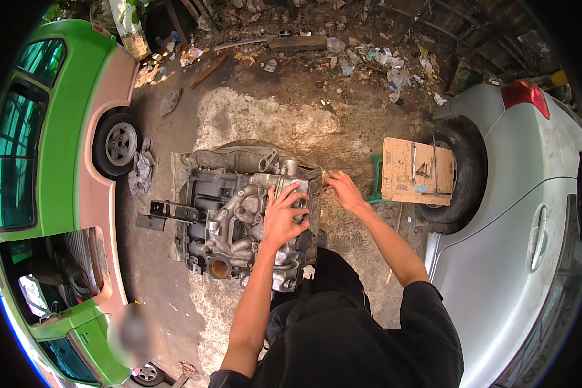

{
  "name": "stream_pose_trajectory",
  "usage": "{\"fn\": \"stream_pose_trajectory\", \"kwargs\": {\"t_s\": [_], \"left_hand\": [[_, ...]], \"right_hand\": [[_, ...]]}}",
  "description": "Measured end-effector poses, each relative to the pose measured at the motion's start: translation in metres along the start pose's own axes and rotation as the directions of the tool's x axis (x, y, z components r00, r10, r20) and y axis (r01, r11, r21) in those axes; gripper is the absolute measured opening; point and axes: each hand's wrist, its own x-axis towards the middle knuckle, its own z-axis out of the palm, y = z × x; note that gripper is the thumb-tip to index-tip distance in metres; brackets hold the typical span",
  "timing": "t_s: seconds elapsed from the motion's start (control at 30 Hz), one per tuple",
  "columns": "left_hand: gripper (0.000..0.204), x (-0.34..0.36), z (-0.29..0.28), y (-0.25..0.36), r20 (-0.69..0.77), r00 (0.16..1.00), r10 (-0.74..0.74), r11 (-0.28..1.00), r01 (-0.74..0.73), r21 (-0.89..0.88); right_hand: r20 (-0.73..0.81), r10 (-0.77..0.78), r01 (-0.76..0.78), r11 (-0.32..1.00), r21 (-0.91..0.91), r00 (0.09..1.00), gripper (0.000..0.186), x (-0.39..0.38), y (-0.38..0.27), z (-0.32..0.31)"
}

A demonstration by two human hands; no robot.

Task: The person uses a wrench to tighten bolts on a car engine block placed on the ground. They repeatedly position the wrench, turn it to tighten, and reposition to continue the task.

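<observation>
A greasy metal car engine lies before me on a worn support that shows around its far edge. Its cast intake manifold has a round opening at the near side, and a dark bracket juts out to the left. My left hand rests on the engine's right part, fingers spread and curved over the metal. Just past the engine's right end, my right hand is closed, with thumb and fingertips pinched together. Whatever those fingertips hold is too small to make out.
On a green stool to the right lies a cardboard-brown board with several tools and small parts. A silver car stands beyond it. At left is a green and pink van. Litter and a stone lie farther off.
</observation>
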Motion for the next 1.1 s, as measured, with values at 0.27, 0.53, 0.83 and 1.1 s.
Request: {"fn": "stream_pose_trajectory", "kwargs": {"t_s": [0.27,0.53,0.83,1.1], "left_hand": [[0.016,0.000,0.000,0.000,0.010,1.000,-0.006,1.000,0.006,0.008],[0.016,-0.001,-0.001,0.001,0.012,1.000,-0.013,1.000,0.013,0.007],[0.016,-0.001,0.001,0.000,0.008,1.000,-0.010,1.000,0.010,0.002],[0.018,0.000,0.001,-0.001,-0.002,1.000,0.001,1.000,-0.001,0.001]], "right_hand": [[-0.280,0.183,-0.163,0.982,0.093,0.942,0.036,0.029,-0.016,-0.054],[-0.008,0.646,-0.413,0.498,0.763,0.763,0.020,-0.040,-0.056,0.034],[0.199,0.707,-0.308,0.027,0.951,0.678,0.033,-0.072,-0.100,0.061],[0.199,0.730,-0.240,-0.049,0.970,0.653,0.037,-0.045,-0.113,0.055]]}}
